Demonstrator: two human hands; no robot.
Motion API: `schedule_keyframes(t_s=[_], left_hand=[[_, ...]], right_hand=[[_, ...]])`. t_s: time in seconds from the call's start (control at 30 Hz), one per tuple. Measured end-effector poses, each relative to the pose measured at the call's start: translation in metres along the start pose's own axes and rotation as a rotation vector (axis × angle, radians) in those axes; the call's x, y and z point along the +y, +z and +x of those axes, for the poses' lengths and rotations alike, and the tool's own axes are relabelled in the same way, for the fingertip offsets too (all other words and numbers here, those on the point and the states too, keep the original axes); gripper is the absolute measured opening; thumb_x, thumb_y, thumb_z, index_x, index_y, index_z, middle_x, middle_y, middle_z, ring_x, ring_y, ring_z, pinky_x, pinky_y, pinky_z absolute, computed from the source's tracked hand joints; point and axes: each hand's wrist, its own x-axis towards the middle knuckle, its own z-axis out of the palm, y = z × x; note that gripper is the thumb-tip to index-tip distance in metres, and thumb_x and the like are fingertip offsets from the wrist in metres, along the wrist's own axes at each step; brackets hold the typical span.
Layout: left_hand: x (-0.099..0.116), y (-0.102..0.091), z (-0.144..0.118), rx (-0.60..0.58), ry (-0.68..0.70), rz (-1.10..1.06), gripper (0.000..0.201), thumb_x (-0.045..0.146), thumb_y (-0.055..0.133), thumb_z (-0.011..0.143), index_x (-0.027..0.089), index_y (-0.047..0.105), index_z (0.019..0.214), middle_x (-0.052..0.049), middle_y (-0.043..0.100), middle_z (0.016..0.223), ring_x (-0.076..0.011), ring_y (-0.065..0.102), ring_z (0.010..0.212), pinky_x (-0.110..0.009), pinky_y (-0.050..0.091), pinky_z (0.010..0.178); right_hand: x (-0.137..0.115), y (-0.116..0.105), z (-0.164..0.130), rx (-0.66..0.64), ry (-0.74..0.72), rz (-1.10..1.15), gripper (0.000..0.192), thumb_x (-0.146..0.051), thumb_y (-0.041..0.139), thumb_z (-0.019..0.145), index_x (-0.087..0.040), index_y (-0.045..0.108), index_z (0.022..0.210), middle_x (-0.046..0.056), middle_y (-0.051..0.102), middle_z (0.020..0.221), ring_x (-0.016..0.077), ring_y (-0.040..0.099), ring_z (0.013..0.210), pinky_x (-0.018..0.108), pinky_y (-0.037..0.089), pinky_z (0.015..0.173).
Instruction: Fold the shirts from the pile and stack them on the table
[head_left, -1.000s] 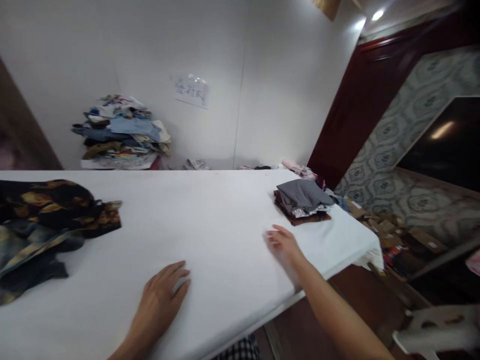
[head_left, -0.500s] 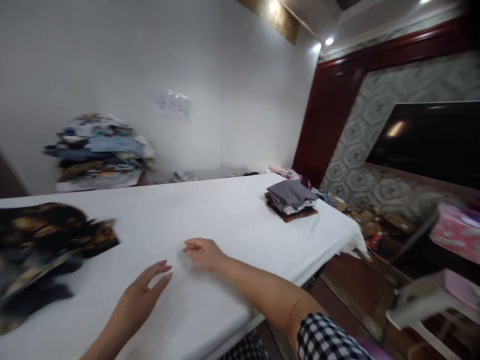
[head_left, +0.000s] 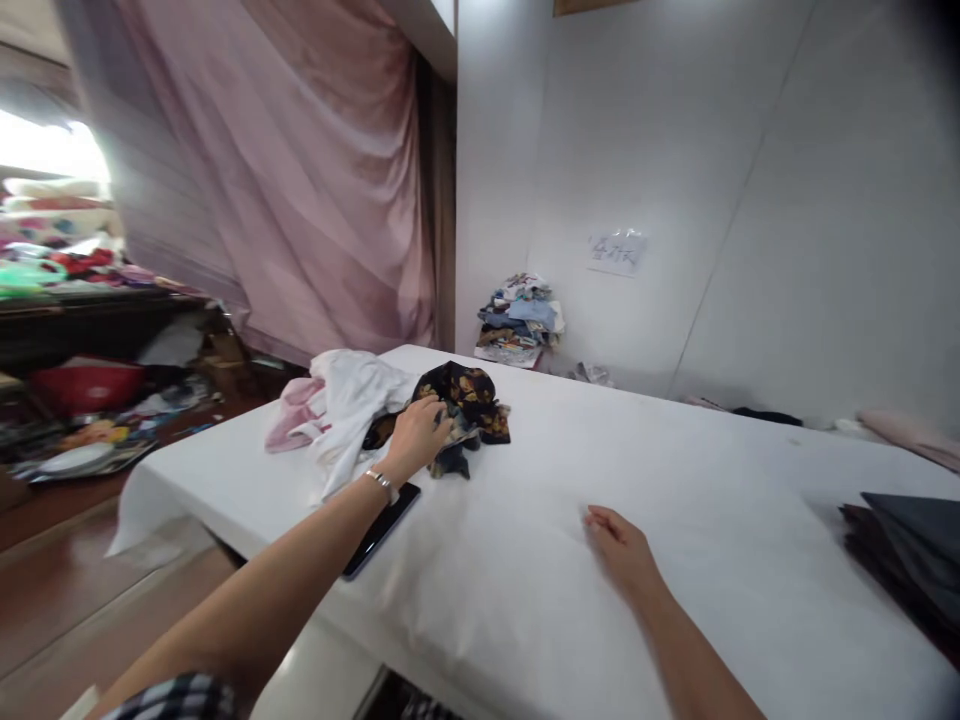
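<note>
My left hand (head_left: 418, 436), with a bracelet at the wrist, reaches onto a heap of clothes. Its fingers are bent into a black garment with gold-brown flowers (head_left: 469, 385); the fingertips are partly lost in the cloth. Against it on the left lie a white garment (head_left: 352, 395) and a pink one (head_left: 294, 415). A dark phone (head_left: 382, 530) rests under my left wrist, near the table edge. Nearer the middle, my right hand (head_left: 621, 548) hovers just over the white tabletop (head_left: 525, 560), fingers loosely curled together and holding nothing.
Folded dark clothes (head_left: 904, 560) are stacked at the table's right end. Behind the table, a tall clothes pile (head_left: 521, 315) stands by the wall under a paper sign (head_left: 617, 252). A pink curtain (head_left: 322, 180) hangs at the left, with cluttered goods (head_left: 97, 400) beyond.
My view has swung left, bringing the curtain, white and pink garments and phone into sight. My left hand has gone from the bare tabletop to the floral garment; my right hand's fingers have curled in.
</note>
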Motion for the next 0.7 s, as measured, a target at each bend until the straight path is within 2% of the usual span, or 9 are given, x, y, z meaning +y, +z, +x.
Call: schedule_keyframes(t_s=[0.1, 0.23, 0.37, 0.5, 0.57, 0.7], left_hand=[[0.001, 0.015, 0.024, -0.088, -0.104, 0.033, 0.032, 0.033, 0.052, 0.085, 0.019, 0.067, 0.109, -0.012, 0.064, 0.126, -0.0262, 0.055, 0.122, -0.037, 0.041, 0.104], [0.007, 0.047, 0.054, -0.163, -0.257, 0.024, 0.036, 0.041, 0.051, 0.086, 0.015, 0.067, 0.106, -0.017, 0.069, 0.114, -0.0295, 0.063, 0.109, -0.038, 0.046, 0.091], [0.014, 0.074, 0.077, -0.189, -0.41, -0.009, 0.051, 0.052, 0.052, 0.084, 0.011, 0.063, 0.112, -0.023, 0.067, 0.117, -0.0349, 0.061, 0.112, -0.043, 0.045, 0.091], [0.015, 0.091, 0.092, -0.194, -0.531, -0.071, 0.061, 0.056, 0.056, 0.082, 0.007, 0.059, 0.118, -0.027, 0.063, 0.121, -0.0348, 0.061, 0.111, -0.042, 0.046, 0.088], [0.012, 0.097, 0.095, -0.199, -0.563, -0.101, 0.055, 0.051, 0.058, 0.084, 0.008, 0.059, 0.118, -0.024, 0.063, 0.12, -0.0321, 0.062, 0.11, -0.041, 0.048, 0.088], [0.006, 0.096, 0.097, -0.192, -0.536, -0.171, 0.038, 0.041, 0.059, 0.089, 0.016, 0.059, 0.118, -0.011, 0.062, 0.12, -0.0231, 0.061, 0.106, -0.045, 0.051, 0.09]], right_hand=[[0.001, -0.001, 0.0, -0.025, 0.008, 0.012, 0.05, -0.051, 0.066, 0.066, -0.016, 0.072, 0.1, 0.011, 0.075, 0.096, 0.028, 0.069, 0.093, 0.041, 0.052, 0.089], [0.008, -0.002, 0.002, -0.066, -0.013, 0.017, 0.05, -0.053, 0.067, 0.067, -0.016, 0.073, 0.101, 0.01, 0.075, 0.095, 0.027, 0.069, 0.091, 0.04, 0.053, 0.087], [0.01, 0.0, 0.001, -0.066, -0.029, 0.042, 0.046, -0.051, 0.065, 0.07, -0.017, 0.073, 0.1, 0.009, 0.075, 0.093, 0.0255, 0.069, 0.088, 0.037, 0.053, 0.084], [0.008, 0.003, 0.0, -0.056, -0.036, 0.036, 0.038, -0.047, 0.063, 0.073, -0.019, 0.074, 0.097, 0.007, 0.075, 0.088, 0.0245, 0.068, 0.084, 0.036, 0.054, 0.08], [0.007, 0.004, 0.001, -0.054, -0.032, 0.022, 0.037, -0.046, 0.063, 0.073, -0.019, 0.074, 0.097, 0.006, 0.074, 0.086, 0.0246, 0.068, 0.082, 0.036, 0.054, 0.079], [0.006, 0.004, 0.002, -0.045, -0.032, -0.01, 0.036, -0.044, 0.063, 0.073, -0.02, 0.074, 0.097, 0.006, 0.074, 0.087, 0.0243, 0.068, 0.082, 0.037, 0.053, 0.079]])
